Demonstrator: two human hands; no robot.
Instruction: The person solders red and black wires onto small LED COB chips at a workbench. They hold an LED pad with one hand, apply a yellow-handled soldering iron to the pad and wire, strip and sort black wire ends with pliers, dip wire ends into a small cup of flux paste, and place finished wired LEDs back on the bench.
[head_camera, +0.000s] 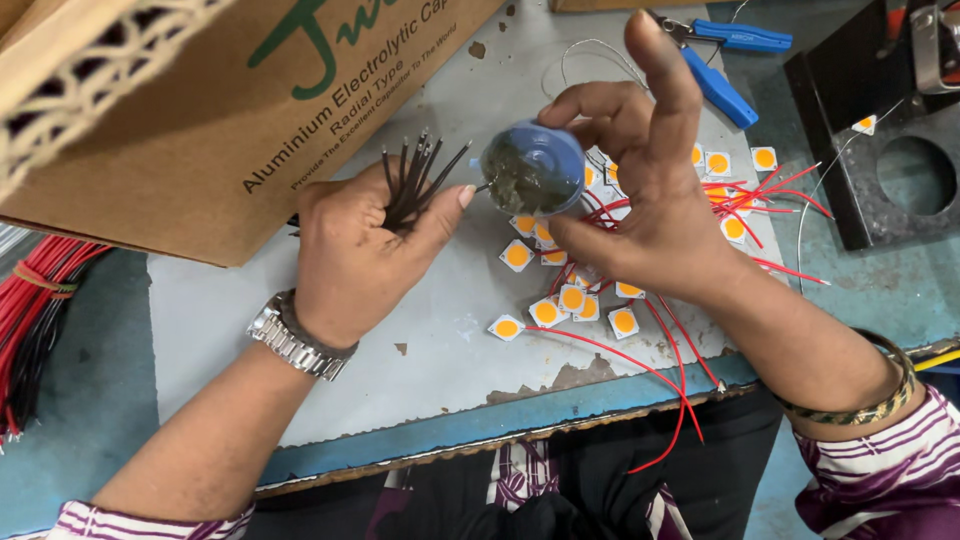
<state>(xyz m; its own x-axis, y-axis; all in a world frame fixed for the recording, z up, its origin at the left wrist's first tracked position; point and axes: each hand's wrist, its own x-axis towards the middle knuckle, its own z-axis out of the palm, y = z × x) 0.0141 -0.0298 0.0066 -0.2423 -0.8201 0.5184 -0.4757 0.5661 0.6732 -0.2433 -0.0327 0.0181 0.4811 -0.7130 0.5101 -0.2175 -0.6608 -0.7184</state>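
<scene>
Left hand (365, 245) grips thin black wires (412, 180); right hand (640, 190) pinches round blue cup (535, 170).

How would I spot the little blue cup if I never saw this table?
Find the big cardboard box at the top left. Just right of it, the right hand holds up a small blue cup. Unlike the flat yellow squares below, it's round with dark gunk inside.
</scene>
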